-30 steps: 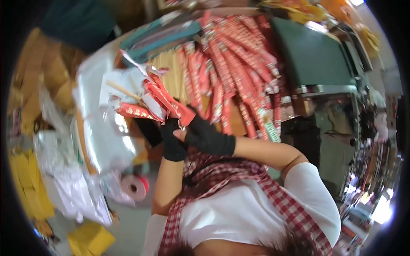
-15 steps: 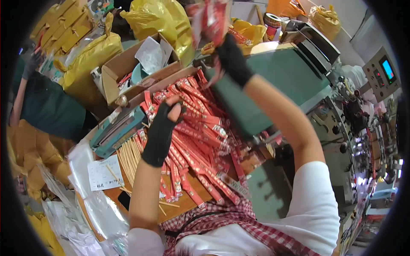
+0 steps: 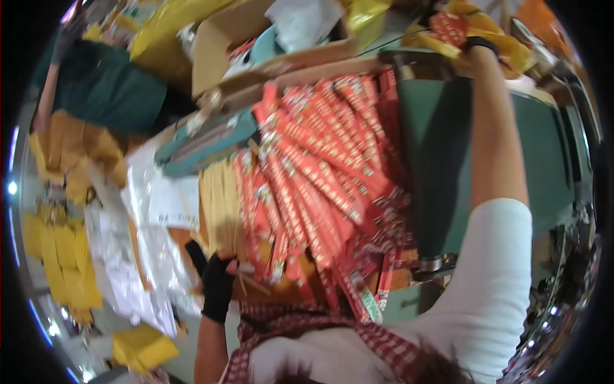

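Observation:
My left hand (image 3: 219, 287), in a black fingerless glove, is low at the near edge of the wooden table, its fingers curled by the lower ends of a row of thin wooden sticks (image 3: 220, 198). What it holds, if anything, is too blurred to make out. My right arm is stretched to the far right. There my gloved right hand (image 3: 483, 46) is at a yellow plastic bag (image 3: 505, 29), beside red printed packets (image 3: 448, 29); its fingers are hidden. Between the arms lies a large heap of long red paper-sleeved packets (image 3: 326, 173), fanned towards me.
A cardboard box (image 3: 214, 61) stands behind the heap, a teal tray-like holder (image 3: 208, 144) to its left. A white paper sheet (image 3: 174, 203) and clear plastic bags (image 3: 157, 249) lie at the left. The green machine surface (image 3: 543, 166) is at the right. Another person's arm (image 3: 46, 96) shows far left.
My right hand has swung right to the yellow bag; the red packets it held up are no longer raised. My left hand has dropped from above the heap to the sticks' near ends. The view has shifted.

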`<action>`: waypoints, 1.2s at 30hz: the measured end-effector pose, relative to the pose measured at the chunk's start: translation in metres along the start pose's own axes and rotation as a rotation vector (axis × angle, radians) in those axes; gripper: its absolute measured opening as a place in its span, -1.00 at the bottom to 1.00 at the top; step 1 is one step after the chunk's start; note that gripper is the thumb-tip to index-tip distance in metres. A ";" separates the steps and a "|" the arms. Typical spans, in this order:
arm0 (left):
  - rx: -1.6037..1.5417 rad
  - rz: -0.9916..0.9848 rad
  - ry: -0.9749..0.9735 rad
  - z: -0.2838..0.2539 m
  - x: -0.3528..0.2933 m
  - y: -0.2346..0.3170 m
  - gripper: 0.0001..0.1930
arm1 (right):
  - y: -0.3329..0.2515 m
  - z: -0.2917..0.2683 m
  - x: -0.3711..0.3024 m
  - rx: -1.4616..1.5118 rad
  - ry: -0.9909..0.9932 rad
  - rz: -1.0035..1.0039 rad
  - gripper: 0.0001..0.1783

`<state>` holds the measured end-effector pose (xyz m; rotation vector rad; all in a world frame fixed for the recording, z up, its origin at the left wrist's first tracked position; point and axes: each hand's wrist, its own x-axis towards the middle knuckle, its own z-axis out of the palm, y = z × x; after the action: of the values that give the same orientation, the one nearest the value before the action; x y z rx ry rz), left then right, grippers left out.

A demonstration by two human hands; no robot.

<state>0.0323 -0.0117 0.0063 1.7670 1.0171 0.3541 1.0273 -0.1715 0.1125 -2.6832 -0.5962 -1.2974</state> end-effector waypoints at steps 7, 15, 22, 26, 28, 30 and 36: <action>0.328 0.183 0.268 0.016 0.020 0.031 -0.70 | -0.201 -0.187 -0.096 -0.172 -0.303 -0.561 -0.63; 0.490 0.097 0.054 0.062 0.076 0.054 -0.45 | -0.337 -0.452 -0.359 0.787 -0.963 -0.916 -0.41; -0.530 0.134 -0.031 0.022 0.012 0.059 -0.66 | -0.352 -0.499 -0.429 1.521 -1.299 -0.328 -0.53; -0.933 0.162 -0.125 0.006 -0.015 0.074 -0.64 | -0.352 -0.572 -0.503 1.787 -1.623 -0.220 -0.54; -1.274 0.189 -0.211 -0.028 -0.002 0.050 -0.75 | -0.361 -0.598 -0.538 1.785 -1.659 -0.151 -0.69; -1.522 0.263 -0.296 -0.048 -0.003 0.029 -0.78 | -0.368 -0.631 -0.559 1.516 -1.307 -0.139 -0.76; -1.172 0.083 -0.087 -0.064 -0.048 0.062 -0.82 | -0.381 -0.642 -0.559 1.121 -0.831 -0.636 -0.84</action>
<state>-0.0089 -0.0162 0.0983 0.7406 0.4649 0.7303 0.0962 -0.1557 0.0570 -1.9042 -1.6830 0.2918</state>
